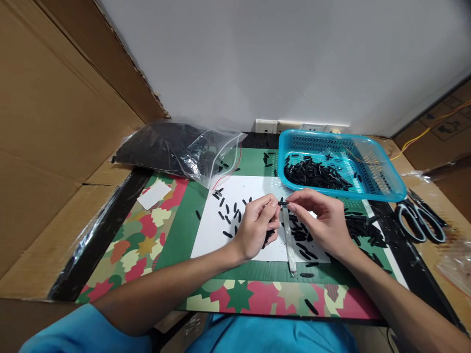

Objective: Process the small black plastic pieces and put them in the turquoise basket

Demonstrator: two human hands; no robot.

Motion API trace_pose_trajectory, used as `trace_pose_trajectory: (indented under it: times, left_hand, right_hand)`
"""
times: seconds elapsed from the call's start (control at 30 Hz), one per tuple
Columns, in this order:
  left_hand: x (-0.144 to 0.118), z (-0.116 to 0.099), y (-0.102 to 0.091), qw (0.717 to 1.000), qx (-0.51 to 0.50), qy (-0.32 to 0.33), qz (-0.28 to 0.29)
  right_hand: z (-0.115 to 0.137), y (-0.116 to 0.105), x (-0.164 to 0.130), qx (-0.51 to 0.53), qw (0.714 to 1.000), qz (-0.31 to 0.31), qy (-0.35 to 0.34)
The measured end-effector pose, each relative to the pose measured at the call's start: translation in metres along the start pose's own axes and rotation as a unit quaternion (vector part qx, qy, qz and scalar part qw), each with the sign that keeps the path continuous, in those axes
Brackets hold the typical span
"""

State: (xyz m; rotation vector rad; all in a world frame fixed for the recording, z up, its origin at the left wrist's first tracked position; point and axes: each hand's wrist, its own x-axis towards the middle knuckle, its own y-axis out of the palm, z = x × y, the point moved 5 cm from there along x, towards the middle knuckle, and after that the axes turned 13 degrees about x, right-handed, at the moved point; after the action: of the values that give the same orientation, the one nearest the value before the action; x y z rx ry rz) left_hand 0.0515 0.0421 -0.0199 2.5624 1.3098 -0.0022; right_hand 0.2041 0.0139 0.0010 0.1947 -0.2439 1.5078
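A small black elongated piece (282,202) spans the gap between my two hands, above a white paper sheet (209,238). My left hand (259,226) is closed, its thumb and forefinger pinching one end of that piece. More black bits show under its curled fingers. At the piece's other end, the thumb and forefinger of my right hand (326,218) are pinched together. Between the hands a narrow whitish strip (289,242) lies lengthwise on the sheet. Loose black pieces (227,215) are scattered left of my left hand, with more beneath my right hand.
Behind my right hand a blue plastic basket (395,184) holds a heap of black pieces. A zip bag full of dark material (162,147) lies at the back left. Scissors (421,220) rest on the right. Cardboard (66,98) walls the left; a power strip (289,126) sits at the wall.
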Motion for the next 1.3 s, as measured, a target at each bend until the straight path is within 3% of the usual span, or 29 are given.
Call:
trace_pose_trajectory:
  times: [0.17, 1.3]
  left_hand:
    - [0.0014, -0.0005, -0.0017, 1.000, 0.005, 0.004, -0.017]
    - [0.0000, -0.0029, -0.0007, 1.000, 0.016, 0.001, -0.010]
  right_hand:
    - [0.0009, 0.0021, 0.0014, -0.020, 0.999, 0.027, 0.007]
    - [0.0029, 0.0033, 0.0020, -0.045, 0.998, 0.040, 0.025]
